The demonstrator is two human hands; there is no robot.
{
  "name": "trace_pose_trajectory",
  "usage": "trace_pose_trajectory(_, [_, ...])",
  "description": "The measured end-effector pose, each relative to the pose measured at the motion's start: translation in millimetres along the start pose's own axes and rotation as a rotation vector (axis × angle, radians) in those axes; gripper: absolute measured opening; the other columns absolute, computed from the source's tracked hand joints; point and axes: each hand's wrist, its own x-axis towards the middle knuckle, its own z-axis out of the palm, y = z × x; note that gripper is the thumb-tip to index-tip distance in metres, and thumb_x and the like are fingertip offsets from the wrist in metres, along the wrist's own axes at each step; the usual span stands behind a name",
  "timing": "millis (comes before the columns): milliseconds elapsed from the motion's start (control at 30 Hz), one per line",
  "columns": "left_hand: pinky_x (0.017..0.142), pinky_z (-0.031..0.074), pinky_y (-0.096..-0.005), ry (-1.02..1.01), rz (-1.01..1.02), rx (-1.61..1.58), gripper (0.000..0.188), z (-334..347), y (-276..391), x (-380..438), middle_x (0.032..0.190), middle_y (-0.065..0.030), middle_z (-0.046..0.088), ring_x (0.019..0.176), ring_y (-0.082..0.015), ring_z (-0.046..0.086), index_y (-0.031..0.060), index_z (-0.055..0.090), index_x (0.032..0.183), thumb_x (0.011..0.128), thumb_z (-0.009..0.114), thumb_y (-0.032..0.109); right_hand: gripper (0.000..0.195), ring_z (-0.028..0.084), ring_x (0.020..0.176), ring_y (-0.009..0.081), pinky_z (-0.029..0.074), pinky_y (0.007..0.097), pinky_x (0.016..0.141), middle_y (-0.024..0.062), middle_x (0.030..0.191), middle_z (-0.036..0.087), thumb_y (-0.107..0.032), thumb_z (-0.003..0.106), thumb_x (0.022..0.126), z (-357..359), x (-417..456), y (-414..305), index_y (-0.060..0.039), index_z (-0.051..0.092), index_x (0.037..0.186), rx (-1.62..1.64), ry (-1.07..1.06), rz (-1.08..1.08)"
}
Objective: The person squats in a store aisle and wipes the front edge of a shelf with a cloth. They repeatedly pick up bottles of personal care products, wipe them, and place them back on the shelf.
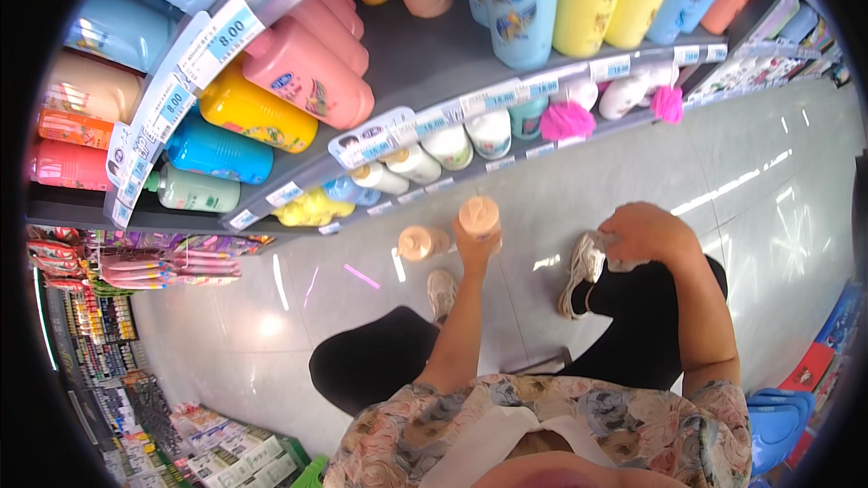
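My left hand (477,242) is closed around a peach-coloured pump bottle (479,215) above the floor. Just left of it, a second peach pump bottle (424,242) is seen over the grey tiled floor. My right hand (641,236), out to the right above a white shoe (583,271), has its fingers curled on a pale, crumpled-looking thing (614,254), perhaps a cloth or wipe. Ahead, the shelf holds a pink bottle (312,74) tilted in view, a yellow bottle (261,108) and a light blue bottle (521,7).
Price-tag rails (488,98) edge the shelves. The lower shelf carries white bottles (447,148) and a pink bath puff (567,120). Hanging packets (135,264) are at the left; blue plastic items (776,420) lie at the lower right. My bent knees flank the floor before me.
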Motion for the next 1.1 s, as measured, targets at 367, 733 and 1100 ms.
trace_pose_trajectory(367, [0.090, 0.045, -0.0353, 0.111, -0.062, -0.281, 0.080, -1, -42, -18, 0.112, -0.0104, 0.054, 0.104, -0.0234, 0.055, 0.0035, 0.041, 0.122, 0.055, 0.085, 0.007, 0.031, 0.060, 0.091, 0.0338, 0.048, 0.0407, 0.082, 0.0156, 0.090, 0.065, -0.023, 0.063, 0.064, 6, 14, -14, -0.0075, 0.069, 0.089, -0.057, 0.038, 0.080])
trace_pose_trajectory(733, [0.093, 0.043, -0.0368, 0.129, -0.103, -0.273, 0.090, -26, -53, -59, 0.118, -0.0128, 0.052, 0.111, -0.0258, 0.051, 0.0001, 0.040, 0.124, 0.049, 0.090, 0.008, 0.025, 0.059, 0.081, 0.0359, 0.047, 0.0433, 0.072, 0.0168, 0.078, 0.062, -0.028, 0.061, 0.069, 3, 12, -35, -0.0083, 0.067, 0.084, -0.085, 0.014, 0.026])
trace_pose_trajectory(1100, [0.093, 0.045, -0.0426, -0.661, -0.758, -0.949, 0.054, -57, 144, -77, 0.123, -0.0116, 0.055, 0.115, -0.0298, 0.052, 0.0038, 0.048, 0.126, 0.089, 0.060, 0.041, 0.047, 0.059, 0.088, 0.0350, 0.047, 0.0396, 0.077, 0.0203, 0.094, 0.061, -0.029, 0.070, 0.074, 34, 38, -63, -0.0039, 0.061, 0.113, 0.288, 0.623, -0.398])
